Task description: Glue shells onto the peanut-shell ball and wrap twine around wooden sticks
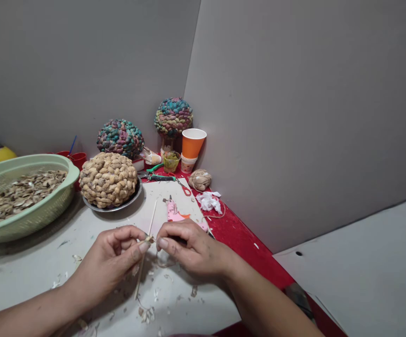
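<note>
My left hand (118, 255) pinches a small, tan, dried shell-like piece (149, 239) between thumb and fingertips. Close beside it, my right hand (192, 248) is closed, thumb against forefinger; something dark shows under its curled fingers, but I cannot make out what it holds. A thin strand (164, 265) lies below that hand. Behind the left fingertips a slim pale wooden stick (152, 216) lies slantwise on the pale board (174, 313). Just beyond the right hand is a pink glue gun (173, 211), partly hidden. Shell scraps (146, 314) are strewn over the board.
At left stands a green basket (30, 213) of shell halves. A tan shell-covered ball (108, 180) rests in a metal dish (132, 200). Farther back are two coloured balls (120, 136), an orange cup (193, 144), pliers (162, 178), scissors (185, 188), twine (200, 179) and crumpled white tissue (209, 201).
</note>
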`<action>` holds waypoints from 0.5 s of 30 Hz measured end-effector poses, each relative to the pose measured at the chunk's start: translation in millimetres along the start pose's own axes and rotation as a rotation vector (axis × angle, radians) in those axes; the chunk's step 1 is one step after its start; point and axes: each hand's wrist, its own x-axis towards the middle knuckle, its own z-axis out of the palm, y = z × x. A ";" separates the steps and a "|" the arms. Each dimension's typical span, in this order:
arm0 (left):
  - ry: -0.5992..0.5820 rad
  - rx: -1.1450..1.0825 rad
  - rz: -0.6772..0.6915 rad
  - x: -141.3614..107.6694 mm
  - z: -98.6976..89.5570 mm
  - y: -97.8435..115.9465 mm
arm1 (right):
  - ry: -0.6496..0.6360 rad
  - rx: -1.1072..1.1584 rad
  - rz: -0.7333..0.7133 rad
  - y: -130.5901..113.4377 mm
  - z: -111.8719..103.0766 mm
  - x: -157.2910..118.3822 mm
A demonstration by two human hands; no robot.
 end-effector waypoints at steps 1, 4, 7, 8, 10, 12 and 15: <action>0.007 0.012 -0.001 -0.1 0.2 0.7 | 0.003 -0.030 -0.008 -0.3 0.3 -0.4; 0.043 0.072 0.014 0.5 -0.4 0.2 | 0.005 -0.105 -0.037 -1.4 1.5 -1.6; 0.086 0.224 0.084 2.7 -2.8 -4.1 | 0.017 -0.176 -0.097 -3.9 3.8 -2.2; 0.091 0.287 0.112 3.5 -3.8 -5.8 | 0.015 -0.209 -0.124 -4.9 4.9 -2.3; 0.079 0.406 0.160 4.9 -5.6 -9.4 | -0.007 -0.281 -0.173 -6.7 7.1 -2.4; 0.052 0.525 0.199 5.4 -6.5 -13.1 | -0.032 -0.339 -0.203 -7.4 8.9 -2.2; 0.002 0.679 0.262 4.5 -5.4 -19.0 | -0.036 -0.361 -0.194 -5.9 9.5 -1.5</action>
